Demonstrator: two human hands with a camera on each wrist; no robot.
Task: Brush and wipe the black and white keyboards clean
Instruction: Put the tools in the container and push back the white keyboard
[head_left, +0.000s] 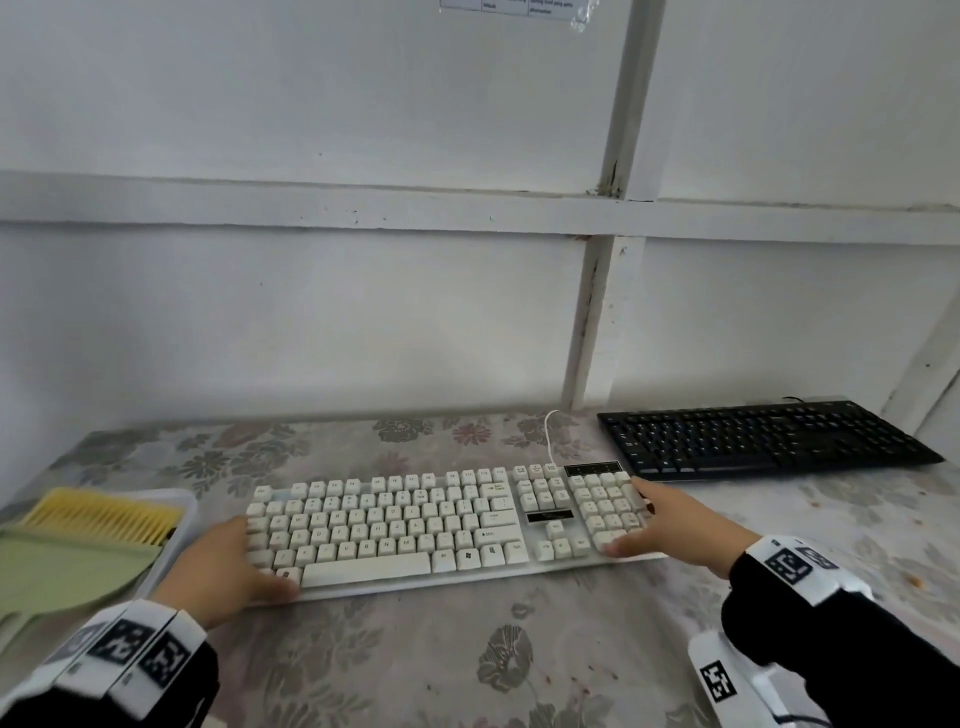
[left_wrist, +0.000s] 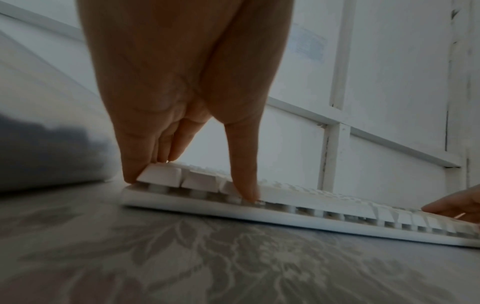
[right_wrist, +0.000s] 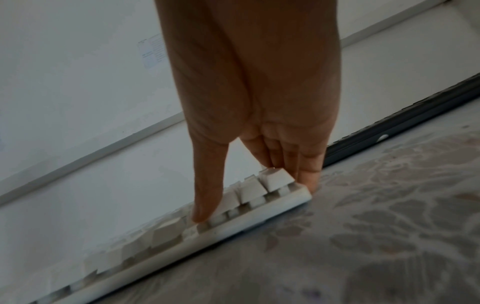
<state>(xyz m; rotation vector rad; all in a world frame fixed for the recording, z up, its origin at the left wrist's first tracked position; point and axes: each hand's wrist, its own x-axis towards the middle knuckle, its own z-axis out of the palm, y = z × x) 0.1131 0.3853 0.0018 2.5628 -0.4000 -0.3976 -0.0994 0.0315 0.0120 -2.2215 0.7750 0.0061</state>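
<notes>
At lower centre of the head view, the left hand (head_left: 228, 564) and right hand (head_left: 670, 525) grasp the ends of the white keyboard (head_left: 415, 525); the black keyboard (head_left: 763, 439) lies upper right, and the brush (head_left: 104, 517) sits untouched at left, so cleaning seems barely begun.

We see a floral tablecloth (head_left: 426, 670), white panelled wall (head_left: 311, 291) behind, and a taped paper notice (head_left: 514, 8) up top (text unreadable).

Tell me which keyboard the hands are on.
The white keyboard, in front; left hand and right hand grip its ends. The black keyboard lies untouched behind.
</notes>
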